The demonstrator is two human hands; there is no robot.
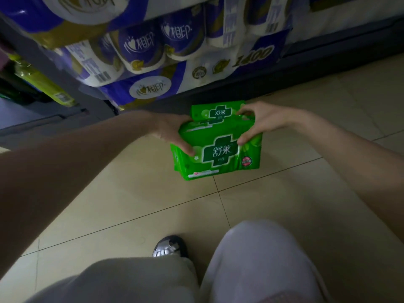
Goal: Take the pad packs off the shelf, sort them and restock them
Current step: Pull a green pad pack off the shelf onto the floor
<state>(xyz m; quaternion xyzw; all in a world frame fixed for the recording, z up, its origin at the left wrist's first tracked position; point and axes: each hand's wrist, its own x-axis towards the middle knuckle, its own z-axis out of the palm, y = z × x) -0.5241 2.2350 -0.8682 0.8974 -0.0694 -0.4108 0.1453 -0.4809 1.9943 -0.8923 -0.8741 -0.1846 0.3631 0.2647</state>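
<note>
Green pad packs point(218, 147) above floor tiles point(131, 193), pinched btwn left grip point(172, 133) & right grip point(260, 122), fingers curled.

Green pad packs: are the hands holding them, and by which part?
Yes. The left hand grips the left end of the green pad packs, thumb on the front face; the right hand pinches the upper right edge.

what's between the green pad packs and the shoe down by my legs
Only bare floor tile lies between the green pad packs and the shoe, as the head view shows.
</note>
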